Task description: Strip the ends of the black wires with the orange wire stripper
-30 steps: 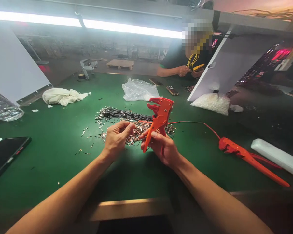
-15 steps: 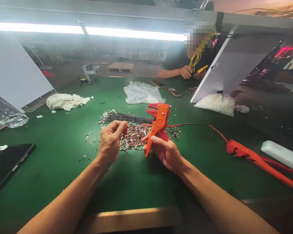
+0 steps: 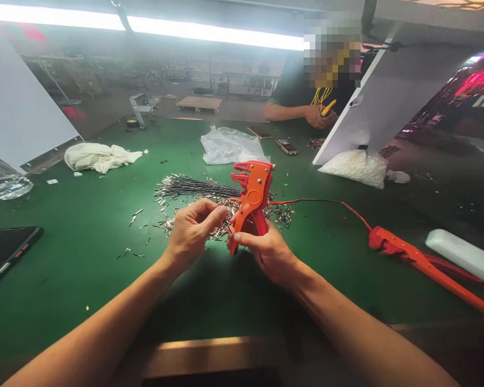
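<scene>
Orange-red wire strippers stand upright in my right hand, whose fingers wrap round the handles. The jaws point up and to the left. Just left of the tool, my left hand is closed in a pinch on a thin black wire, mostly hidden by the fingers. Behind both hands lies a bundle of black wires with bared ends. A pile of short black and copper-coloured scraps is spread below the bundle, partly covered by my hands.
A second red-orange tool lies at right, with a red cord running from it. Clear plastic bag, white cloth and phone rest on the green table. Across it, a person holds yellow wires and a yellow-handled tool.
The wire strippers have moved slightly left and closer to my left hand, their handles squeezed nearer together or turned. My left hand has moved right. The camera view has tilted down a little.
</scene>
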### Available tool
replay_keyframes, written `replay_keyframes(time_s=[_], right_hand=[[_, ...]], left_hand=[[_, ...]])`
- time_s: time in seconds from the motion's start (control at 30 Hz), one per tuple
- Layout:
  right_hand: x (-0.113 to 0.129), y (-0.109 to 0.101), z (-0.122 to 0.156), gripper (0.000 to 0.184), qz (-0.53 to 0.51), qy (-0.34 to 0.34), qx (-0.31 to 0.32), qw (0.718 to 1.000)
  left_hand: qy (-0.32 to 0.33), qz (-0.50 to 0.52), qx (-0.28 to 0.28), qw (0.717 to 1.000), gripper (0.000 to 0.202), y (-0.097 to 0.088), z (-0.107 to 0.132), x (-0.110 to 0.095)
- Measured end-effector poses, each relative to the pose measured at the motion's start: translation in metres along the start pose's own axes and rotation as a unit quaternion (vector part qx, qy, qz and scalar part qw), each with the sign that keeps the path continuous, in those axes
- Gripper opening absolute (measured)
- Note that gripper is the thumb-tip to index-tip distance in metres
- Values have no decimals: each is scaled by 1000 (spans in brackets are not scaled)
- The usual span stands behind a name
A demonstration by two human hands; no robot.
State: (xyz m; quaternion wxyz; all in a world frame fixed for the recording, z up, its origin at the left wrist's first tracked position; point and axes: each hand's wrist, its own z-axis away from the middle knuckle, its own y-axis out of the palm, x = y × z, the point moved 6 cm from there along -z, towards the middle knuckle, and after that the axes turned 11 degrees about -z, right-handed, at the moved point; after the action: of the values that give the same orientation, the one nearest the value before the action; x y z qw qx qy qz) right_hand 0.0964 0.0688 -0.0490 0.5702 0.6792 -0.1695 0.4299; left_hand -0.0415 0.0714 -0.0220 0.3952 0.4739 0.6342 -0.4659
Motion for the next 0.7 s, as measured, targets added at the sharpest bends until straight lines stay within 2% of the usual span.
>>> replay_keyframes(time_s=[0.23, 0.43, 0.7], right_hand=[[5, -2, 0, 14, 16, -1, 0, 1000], [4, -3, -1, 10, 35, 7, 0, 999], [0, -2, 1, 5, 45, 35, -13, 998]], left_hand=[[17, -10, 82, 996, 32, 15, 5, -6], [56, -75, 85, 992, 22, 16, 11, -12], [-6, 2, 76, 997, 25, 27, 14, 1]])
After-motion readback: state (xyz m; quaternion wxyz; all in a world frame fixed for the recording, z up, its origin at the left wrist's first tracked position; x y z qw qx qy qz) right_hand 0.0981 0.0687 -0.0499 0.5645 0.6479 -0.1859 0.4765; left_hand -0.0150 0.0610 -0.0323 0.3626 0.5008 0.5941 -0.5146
